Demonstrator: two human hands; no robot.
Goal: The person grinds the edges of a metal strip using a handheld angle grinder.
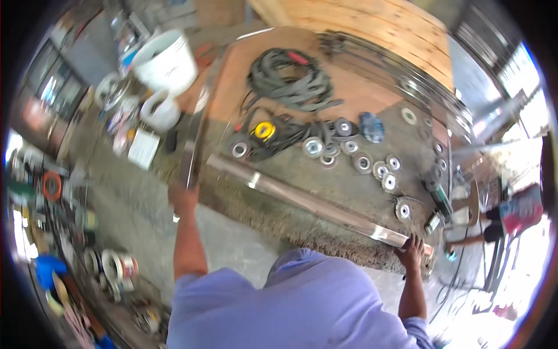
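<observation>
My left hand, smeared by motion, is closed around the near end of a long, flat metal bar that runs away along the table's left side. A bright tip pokes out below the fist. My right hand grips the right end of a long brownish metal tube, fingers draped over its top. This tube lies slanted along the table's near edge, with shiny bands near both ends. Beyond it are several grinding discs, a yellow tape measure and a green angle grinder.
Coiled dark cable or hose lies on the worktable. Metal bars line its far right. A white bucket and a white jug stand left. Another person reaches in from the right. Clutter fills the lower left.
</observation>
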